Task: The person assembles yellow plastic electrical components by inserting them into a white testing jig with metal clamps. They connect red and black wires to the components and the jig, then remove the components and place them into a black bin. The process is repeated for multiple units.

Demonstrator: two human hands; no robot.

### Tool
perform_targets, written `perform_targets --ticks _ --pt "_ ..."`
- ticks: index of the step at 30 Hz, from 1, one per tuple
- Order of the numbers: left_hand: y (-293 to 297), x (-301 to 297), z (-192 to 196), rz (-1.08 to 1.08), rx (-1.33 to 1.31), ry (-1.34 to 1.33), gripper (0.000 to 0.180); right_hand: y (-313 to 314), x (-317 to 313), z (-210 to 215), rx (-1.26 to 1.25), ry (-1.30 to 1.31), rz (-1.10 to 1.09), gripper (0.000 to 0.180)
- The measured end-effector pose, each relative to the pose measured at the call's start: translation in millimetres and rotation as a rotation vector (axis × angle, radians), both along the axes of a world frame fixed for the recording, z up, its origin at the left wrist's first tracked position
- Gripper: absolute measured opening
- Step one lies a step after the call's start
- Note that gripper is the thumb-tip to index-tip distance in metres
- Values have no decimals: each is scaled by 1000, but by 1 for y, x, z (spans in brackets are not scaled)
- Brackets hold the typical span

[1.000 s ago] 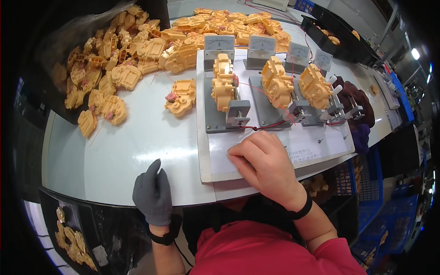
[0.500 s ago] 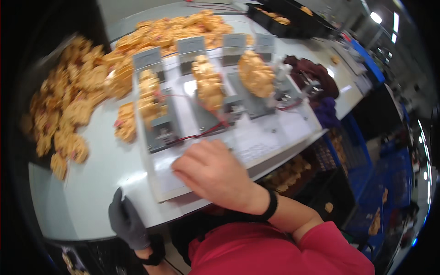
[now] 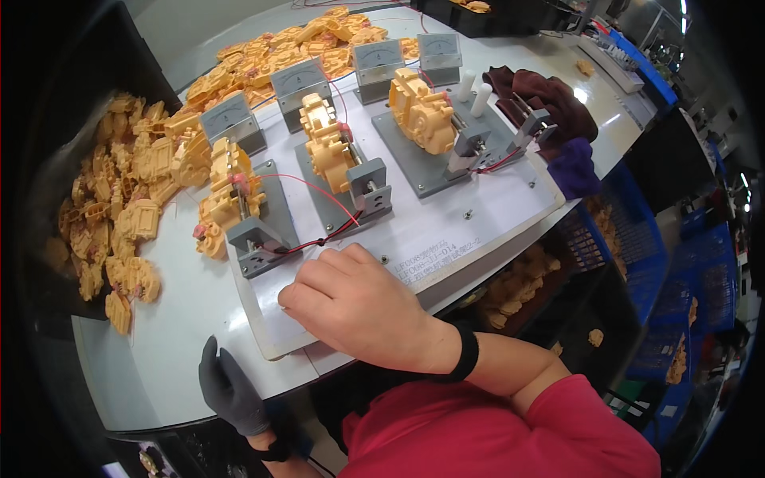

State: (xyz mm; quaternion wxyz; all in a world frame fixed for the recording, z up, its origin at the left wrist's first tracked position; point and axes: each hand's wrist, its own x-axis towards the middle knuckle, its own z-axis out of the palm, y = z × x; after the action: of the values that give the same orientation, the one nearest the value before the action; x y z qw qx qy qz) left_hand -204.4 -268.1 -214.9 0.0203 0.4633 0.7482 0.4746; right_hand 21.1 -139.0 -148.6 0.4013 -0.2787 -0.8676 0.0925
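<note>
My bare right hand (image 3: 356, 303) rests knuckles-up on the white test board (image 3: 478, 219), just in front of the left and middle grey clamp fixtures (image 3: 263, 231), fingers curled with nothing seen in them. Three orange plastic housings sit in the fixtures: one at left (image 3: 225, 187), one in the middle (image 3: 327, 143), one at right (image 3: 420, 111). Red and black wires run from the clamps toward my fingers. My left hand (image 3: 231, 390), in a dark grey glove, lies flat at the table's near edge with its fingers apart, holding nothing.
A big heap of orange housings (image 3: 119, 215) covers the table's left and far side. Several grey panel meters (image 3: 299, 80) stand behind the fixtures. Dark cloths (image 3: 550, 95) lie at the right. Blue crates with orange parts (image 3: 518, 287) sit under and beside the table.
The view has swung and tilted, so the board now lies more diagonally. Both hands stay where they were on the board and the table edge.
</note>
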Motion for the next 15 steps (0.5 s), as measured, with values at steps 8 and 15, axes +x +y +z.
perform_targets --ticks 8,15 --pt "2 -9 -4 -37 36 83 25 -4 25 12 -137 302 225 15" --pt "0 1 4 -86 -94 -203 26 9 73 23 -153 361 71 21"
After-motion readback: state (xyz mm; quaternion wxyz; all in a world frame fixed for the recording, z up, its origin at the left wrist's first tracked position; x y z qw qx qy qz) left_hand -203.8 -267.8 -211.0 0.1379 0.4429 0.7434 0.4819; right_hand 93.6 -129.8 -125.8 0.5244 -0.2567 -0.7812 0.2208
